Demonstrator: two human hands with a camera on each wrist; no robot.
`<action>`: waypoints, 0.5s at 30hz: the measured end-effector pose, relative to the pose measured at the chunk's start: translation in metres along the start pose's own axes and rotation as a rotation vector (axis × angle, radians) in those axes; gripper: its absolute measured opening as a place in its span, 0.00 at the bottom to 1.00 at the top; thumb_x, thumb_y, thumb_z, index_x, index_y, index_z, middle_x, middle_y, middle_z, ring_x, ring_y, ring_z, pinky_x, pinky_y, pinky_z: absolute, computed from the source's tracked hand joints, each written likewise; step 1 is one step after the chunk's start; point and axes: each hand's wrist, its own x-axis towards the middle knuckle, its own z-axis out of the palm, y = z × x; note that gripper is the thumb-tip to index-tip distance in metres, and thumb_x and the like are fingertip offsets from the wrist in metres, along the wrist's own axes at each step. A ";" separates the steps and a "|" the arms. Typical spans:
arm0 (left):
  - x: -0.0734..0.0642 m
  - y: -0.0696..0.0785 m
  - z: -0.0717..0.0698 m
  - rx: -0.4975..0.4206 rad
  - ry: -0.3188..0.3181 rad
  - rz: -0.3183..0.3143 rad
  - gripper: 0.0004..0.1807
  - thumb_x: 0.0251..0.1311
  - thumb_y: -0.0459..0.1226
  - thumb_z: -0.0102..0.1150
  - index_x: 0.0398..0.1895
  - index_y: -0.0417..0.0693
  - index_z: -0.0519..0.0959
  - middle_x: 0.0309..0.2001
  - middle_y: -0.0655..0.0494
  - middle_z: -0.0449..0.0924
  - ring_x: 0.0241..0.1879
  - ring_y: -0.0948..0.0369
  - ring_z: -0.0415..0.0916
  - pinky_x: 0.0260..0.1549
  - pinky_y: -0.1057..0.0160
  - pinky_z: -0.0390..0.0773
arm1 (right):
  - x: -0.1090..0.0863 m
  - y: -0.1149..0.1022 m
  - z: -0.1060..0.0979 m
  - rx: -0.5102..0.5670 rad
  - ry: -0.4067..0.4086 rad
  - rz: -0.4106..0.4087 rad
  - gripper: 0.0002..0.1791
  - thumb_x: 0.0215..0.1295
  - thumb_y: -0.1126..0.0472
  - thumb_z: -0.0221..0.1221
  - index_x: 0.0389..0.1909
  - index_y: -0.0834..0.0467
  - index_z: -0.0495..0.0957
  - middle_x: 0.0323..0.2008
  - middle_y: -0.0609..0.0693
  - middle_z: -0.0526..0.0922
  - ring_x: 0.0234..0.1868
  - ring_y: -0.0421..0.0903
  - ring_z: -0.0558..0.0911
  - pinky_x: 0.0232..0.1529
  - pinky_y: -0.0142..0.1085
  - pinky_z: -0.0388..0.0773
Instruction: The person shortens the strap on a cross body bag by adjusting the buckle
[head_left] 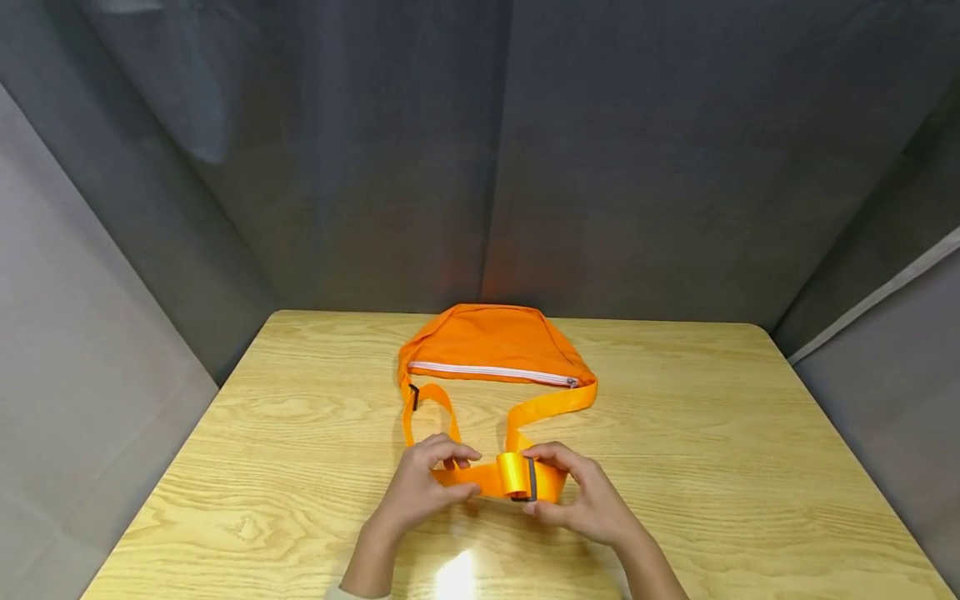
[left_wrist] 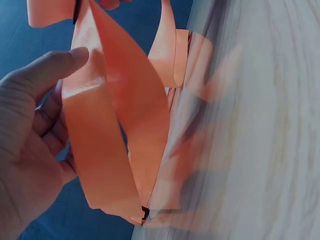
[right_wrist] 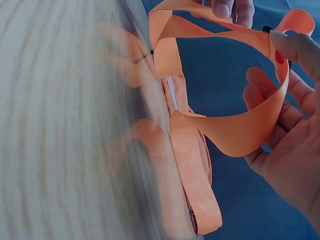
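Observation:
An orange waist bag [head_left: 495, 337] with a white zipper lies near the table's far edge. Its orange strap [head_left: 551, 406] runs toward me and is raised off the tabletop between both hands. My left hand [head_left: 426, 483] pinches the strap between thumb and fingers, as the left wrist view also shows on the flat webbing [left_wrist: 97, 135]. My right hand [head_left: 588, 493] grips a black slider buckle [head_left: 532, 481] by its edges. A short loop of strap [head_left: 513, 475] stands out from this buckle on its left. Another black buckle [head_left: 414, 397] sits on the strap by the bag's left end.
The wooden table [head_left: 300, 467] stretches to both sides of the bag. A dark grey curtain [head_left: 637, 167] hangs behind it, with lighter grey panels [head_left: 75, 333] at the sides. A bright glare patch [head_left: 455, 575] shows at the near edge.

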 end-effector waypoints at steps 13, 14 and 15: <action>-0.004 0.000 -0.012 -0.107 -0.133 -0.133 0.06 0.51 0.35 0.68 0.31 0.55 0.82 0.25 0.63 0.73 0.27 0.63 0.69 0.25 0.66 0.72 | -0.005 0.006 -0.002 0.057 -0.017 0.023 0.26 0.43 0.71 0.71 0.46 0.58 0.76 0.43 0.47 0.80 0.40 0.45 0.77 0.44 0.38 0.72; -0.004 0.001 -0.013 -0.111 -0.141 -0.147 0.06 0.51 0.35 0.68 0.31 0.55 0.82 0.25 0.63 0.73 0.27 0.63 0.69 0.25 0.67 0.72 | -0.005 0.007 -0.002 0.058 -0.018 0.021 0.26 0.43 0.71 0.71 0.45 0.58 0.76 0.43 0.47 0.80 0.40 0.45 0.77 0.44 0.38 0.72; -0.004 0.002 -0.015 -0.116 -0.148 -0.160 0.06 0.51 0.35 0.68 0.31 0.55 0.82 0.25 0.63 0.73 0.27 0.63 0.69 0.25 0.67 0.72 | -0.006 0.007 -0.002 0.059 -0.020 0.017 0.26 0.43 0.70 0.71 0.45 0.58 0.76 0.43 0.47 0.80 0.40 0.45 0.77 0.44 0.38 0.71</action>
